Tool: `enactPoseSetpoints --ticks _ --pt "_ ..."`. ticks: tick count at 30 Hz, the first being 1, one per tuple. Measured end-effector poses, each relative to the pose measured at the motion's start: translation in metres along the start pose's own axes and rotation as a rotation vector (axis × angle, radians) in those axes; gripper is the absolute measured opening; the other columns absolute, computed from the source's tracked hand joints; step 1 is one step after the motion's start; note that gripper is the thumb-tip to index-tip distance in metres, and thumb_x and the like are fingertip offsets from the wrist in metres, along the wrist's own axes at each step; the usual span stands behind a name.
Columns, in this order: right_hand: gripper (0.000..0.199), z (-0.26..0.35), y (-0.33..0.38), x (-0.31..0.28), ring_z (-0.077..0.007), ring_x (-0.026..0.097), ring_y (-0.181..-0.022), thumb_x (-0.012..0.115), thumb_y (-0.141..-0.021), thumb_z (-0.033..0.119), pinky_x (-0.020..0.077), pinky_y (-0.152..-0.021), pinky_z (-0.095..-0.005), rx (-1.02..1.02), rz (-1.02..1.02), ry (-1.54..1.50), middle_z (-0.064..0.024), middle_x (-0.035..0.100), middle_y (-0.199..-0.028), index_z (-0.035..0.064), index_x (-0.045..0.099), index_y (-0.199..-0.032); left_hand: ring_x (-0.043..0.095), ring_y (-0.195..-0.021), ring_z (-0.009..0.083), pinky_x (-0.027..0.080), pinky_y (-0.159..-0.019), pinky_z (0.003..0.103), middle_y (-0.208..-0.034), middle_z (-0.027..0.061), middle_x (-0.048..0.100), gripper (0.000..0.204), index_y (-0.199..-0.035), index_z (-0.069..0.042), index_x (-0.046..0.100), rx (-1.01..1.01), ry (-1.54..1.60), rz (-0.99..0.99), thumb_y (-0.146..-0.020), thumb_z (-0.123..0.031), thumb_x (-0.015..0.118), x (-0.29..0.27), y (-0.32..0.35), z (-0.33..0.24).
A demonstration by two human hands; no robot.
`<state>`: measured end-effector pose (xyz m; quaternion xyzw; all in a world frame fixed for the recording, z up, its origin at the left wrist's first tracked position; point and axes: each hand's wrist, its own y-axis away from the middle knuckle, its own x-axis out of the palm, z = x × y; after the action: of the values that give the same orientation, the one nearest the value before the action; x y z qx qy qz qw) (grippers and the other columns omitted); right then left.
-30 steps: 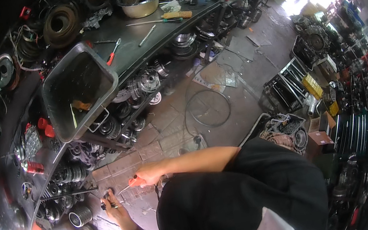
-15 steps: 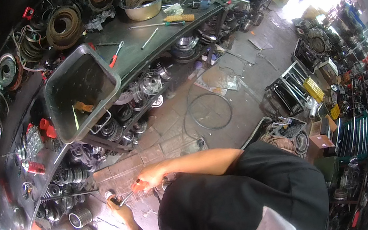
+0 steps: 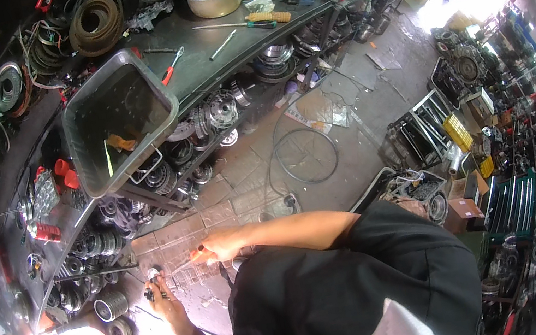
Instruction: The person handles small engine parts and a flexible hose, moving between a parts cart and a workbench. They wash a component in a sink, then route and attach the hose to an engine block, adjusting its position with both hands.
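Observation:
My left hand is closed around a small metal part with a shiny end and dark pieces. Its exact kind is too small to make out. To its right, my right hand grips the orange handle of a thin-shafted tool that looks like a screwdriver. The shaft points left toward the part, and its tip seems apart from it, though blur makes this hard to see. Both hands are low over the brick-patterned floor, in front of my dark-trousered legs.
A dark workbench on the left bears a grey basin of murky liquid, a metal bowl and a red-handled ratchet. Gears crowd its lower shelf. A coiled hose lies on the floor. Shelves of parts line the right.
My left hand has shifted slightly left and turned the metal part more upright. The screwdriver's shaft, which was against the part, has drawn back toward the right.

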<state>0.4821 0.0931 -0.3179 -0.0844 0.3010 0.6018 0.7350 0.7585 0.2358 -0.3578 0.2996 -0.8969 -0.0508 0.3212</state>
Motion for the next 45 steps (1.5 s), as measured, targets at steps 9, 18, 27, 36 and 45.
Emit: enactPoseSetpoints --ticks 9,18,27,36,45 --pt "0.048 -0.002 -0.001 -0.012 -0.0335 0.068 -0.095 0.062 -0.096 0.038 0.0525 -0.084 -0.0425 0.13 0.059 -0.067 -0.0122 0.069 -0.12 0.0181 0.056 -0.139 0.054 -0.102 0.02 0.048 -0.083 0.031 -0.119 0.0101 0.054 0.038 -0.117 -0.005 0.055 0.65 -1.198 0.109 -0.086 0.015 0.053 -0.011 -0.005 0.011" --pt "0.05 -0.012 0.01 -0.019 -0.0344 0.068 -0.097 0.067 -0.092 0.041 0.0518 -0.084 -0.0426 0.025 -0.179 -0.21 -0.0169 0.069 -0.116 0.0102 0.061 -0.131 0.06 -0.095 0.0208 0.059 -0.082 0.036 -0.11 0.0091 0.057 0.022 -0.118 -0.007 0.05 0.111 -0.341 -0.157 -0.098 0.002 0.056 0.027 -0.002 -0.008" --pt "0.049 -0.047 0.054 -0.062 -0.0362 0.069 -0.089 0.067 -0.092 0.042 0.0531 -0.078 -0.0425 0.15 -0.012 -0.042 -0.0198 0.071 -0.1 0.0081 0.061 -0.128 0.062 -0.101 0.031 0.064 -0.069 0.035 -0.132 0.0205 0.05 0.034 -0.121 -0.001 0.052 0.314 -1.252 0.136 -0.089 0.01 0.052 0.101 0.003 0.009" --pt "0.029 -0.142 0.104 -0.137 -0.0166 0.069 -0.08 0.066 -0.096 0.026 0.0539 -0.07 -0.0316 0.396 -0.795 -0.377 -0.0062 0.072 -0.091 0.006 0.065 -0.117 0.063 -0.104 0.0205 0.064 -0.07 0.035 -0.117 0.0136 0.056 0.03 -0.127 0.001 0.051 0.066 -0.637 0.219 -0.097 0.004 0.054 0.209 0.018 0.036" --pt "0.022 -0.272 0.06 -0.32 -0.0072 0.062 -0.082 0.07 -0.095 0.014 0.0536 -0.07 -0.0227 0.04 -1.724 -0.611 -0.0017 0.067 -0.096 0.0028 0.064 -0.113 0.065 -0.1 0.0201 0.064 -0.068 0.032 -0.12 0.0122 0.06 0.043 -0.136 0.0 0.049 -0.218 -0.57 0.454 -0.095 0.001 0.062 0.286 -0.065 0.033"
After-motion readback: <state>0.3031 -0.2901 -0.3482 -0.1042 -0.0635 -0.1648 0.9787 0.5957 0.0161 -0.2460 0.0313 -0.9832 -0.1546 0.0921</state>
